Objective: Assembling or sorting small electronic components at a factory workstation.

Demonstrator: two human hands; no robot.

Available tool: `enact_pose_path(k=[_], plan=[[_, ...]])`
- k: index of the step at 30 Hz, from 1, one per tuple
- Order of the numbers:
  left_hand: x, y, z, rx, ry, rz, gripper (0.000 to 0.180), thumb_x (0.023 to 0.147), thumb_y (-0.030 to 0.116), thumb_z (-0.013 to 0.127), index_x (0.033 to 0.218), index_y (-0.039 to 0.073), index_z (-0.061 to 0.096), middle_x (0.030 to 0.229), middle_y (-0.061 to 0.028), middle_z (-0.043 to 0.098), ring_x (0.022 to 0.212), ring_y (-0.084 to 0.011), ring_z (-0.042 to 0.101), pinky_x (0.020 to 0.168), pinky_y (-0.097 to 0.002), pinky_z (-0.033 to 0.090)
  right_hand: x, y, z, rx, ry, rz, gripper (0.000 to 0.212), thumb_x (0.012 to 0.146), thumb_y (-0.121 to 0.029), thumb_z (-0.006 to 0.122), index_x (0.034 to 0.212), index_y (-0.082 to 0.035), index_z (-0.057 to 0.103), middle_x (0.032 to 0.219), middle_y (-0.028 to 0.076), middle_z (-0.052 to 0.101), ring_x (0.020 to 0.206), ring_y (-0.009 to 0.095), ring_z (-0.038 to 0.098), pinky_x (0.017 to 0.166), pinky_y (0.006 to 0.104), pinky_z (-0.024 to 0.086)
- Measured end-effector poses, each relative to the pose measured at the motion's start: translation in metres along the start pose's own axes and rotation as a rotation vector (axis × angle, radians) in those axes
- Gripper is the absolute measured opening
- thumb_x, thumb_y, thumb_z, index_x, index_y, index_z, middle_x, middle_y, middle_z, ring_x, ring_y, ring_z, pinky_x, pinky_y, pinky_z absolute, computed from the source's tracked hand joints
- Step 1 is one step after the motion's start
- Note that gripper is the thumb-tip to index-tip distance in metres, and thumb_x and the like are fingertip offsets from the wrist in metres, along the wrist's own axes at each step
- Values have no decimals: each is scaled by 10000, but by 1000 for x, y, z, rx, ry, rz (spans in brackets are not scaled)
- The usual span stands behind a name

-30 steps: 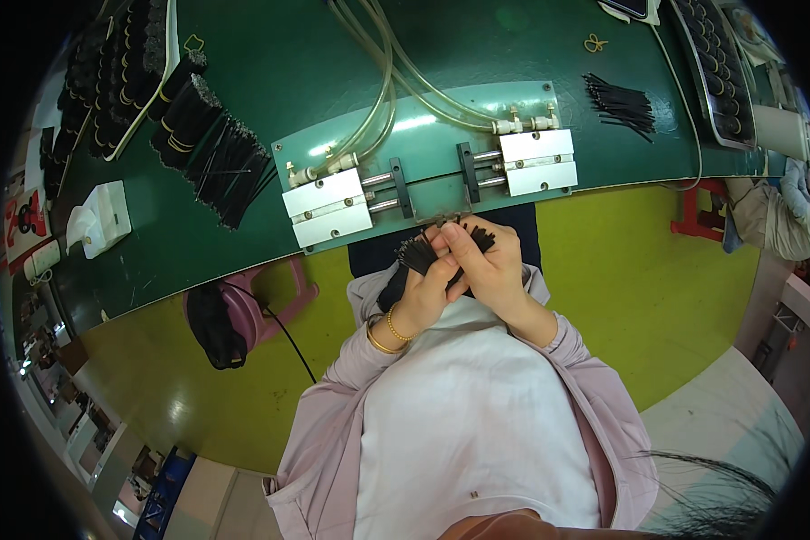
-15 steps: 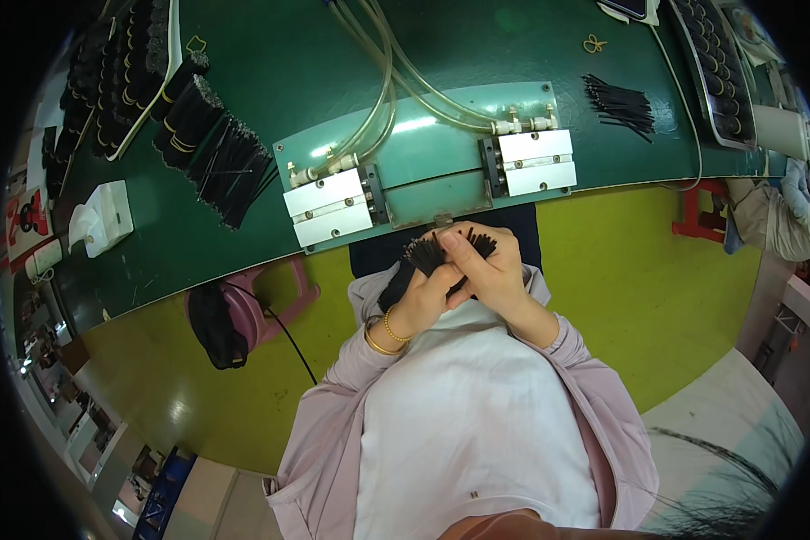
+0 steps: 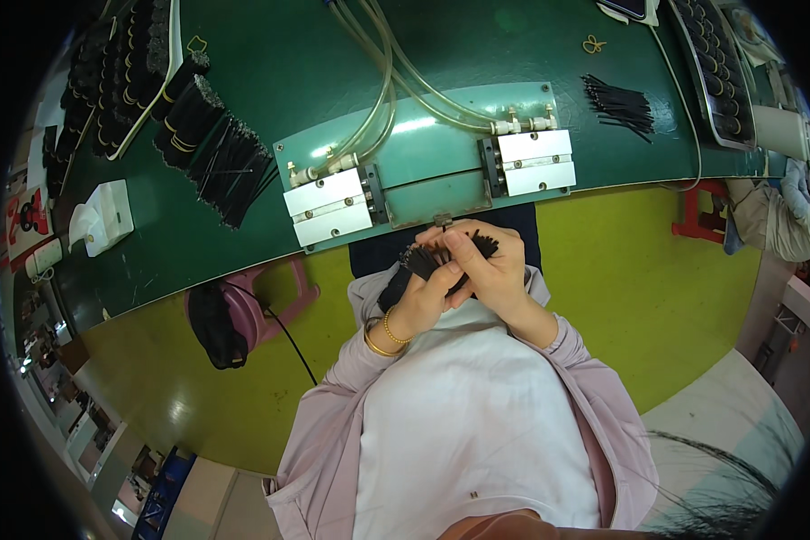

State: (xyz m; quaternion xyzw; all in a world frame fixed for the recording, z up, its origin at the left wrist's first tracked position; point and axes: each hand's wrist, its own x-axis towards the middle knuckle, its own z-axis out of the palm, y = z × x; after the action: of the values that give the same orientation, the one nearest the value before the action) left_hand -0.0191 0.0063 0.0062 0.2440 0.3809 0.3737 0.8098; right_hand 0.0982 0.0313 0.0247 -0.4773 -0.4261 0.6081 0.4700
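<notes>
At the near edge of the green bench, my hands meet in front of a metal fixture [image 3: 441, 220]. A bundle of thin black wire-like pieces [image 3: 418, 263] is gripped in my left hand [image 3: 418, 301], its cut ends fanned upward. My right hand [image 3: 495, 270] closes around another bunch of thin black pieces [image 3: 486, 244], thumb bent over the front. One thin dark piece seems to stand up between the fingertips, close under the fixture's small metal tip. The lower ends of both bunches are mostly hidden by my palms.
Two silver pneumatic blocks [image 3: 331, 211] [image 3: 536, 162] sit on a green plate with clear hoses [image 3: 391, 54]. Black bundles [image 3: 229, 171] lie at left, loose black pieces [image 3: 619, 106] at right. A tray of bundles [image 3: 713, 72] stands far right. Beneath the bench is a pink stool [image 3: 265, 306].
My right hand and fingertips have shifted slightly up toward the fixture. The gap between the two bunches looks a little wider, with a thin piece now upright near the metal tip.
</notes>
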Motion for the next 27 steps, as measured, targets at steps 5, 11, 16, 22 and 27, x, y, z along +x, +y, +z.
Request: enact_pose_path(k=[5,11,16,22,27], plan=[[2,-7,-3,-32,-5,11,159,846,170,443,939,44,414,850,-2,446,745,-55,409,626,-191,367,0,1,-3,-49,4,28,175,852,-116,532,820,43,599,728,87,641,595,105,594,514,226,489],[3,-11,-5,-65,-28,13,146,847,163,432,931,45,416,848,1,446,745,-50,409,632,-189,365,0,-3,-3,-63,-6,98,180,853,-116,526,808,45,595,703,78,634,587,105,593,508,220,488],[4,-10,-2,-65,6,45,143,845,160,427,931,45,420,835,7,442,748,-52,414,641,-190,366,1,-8,-3,-15,4,182,185,851,-121,531,805,46,594,689,79,630,562,101,583,477,219,474],[5,-11,-6,-37,-19,43,138,841,153,426,927,46,423,833,7,443,758,-56,416,653,-192,367,2,-6,-3,-11,6,178,186,851,-121,532,798,47,593,686,79,629,547,94,577,448,218,471],[4,-10,-4,19,12,73,135,838,152,429,923,47,427,833,6,446,761,-62,417,655,-202,370,1,-5,-3,-5,11,137,188,852,-125,535,804,46,598,684,78,629,551,89,572,453,216,468]])
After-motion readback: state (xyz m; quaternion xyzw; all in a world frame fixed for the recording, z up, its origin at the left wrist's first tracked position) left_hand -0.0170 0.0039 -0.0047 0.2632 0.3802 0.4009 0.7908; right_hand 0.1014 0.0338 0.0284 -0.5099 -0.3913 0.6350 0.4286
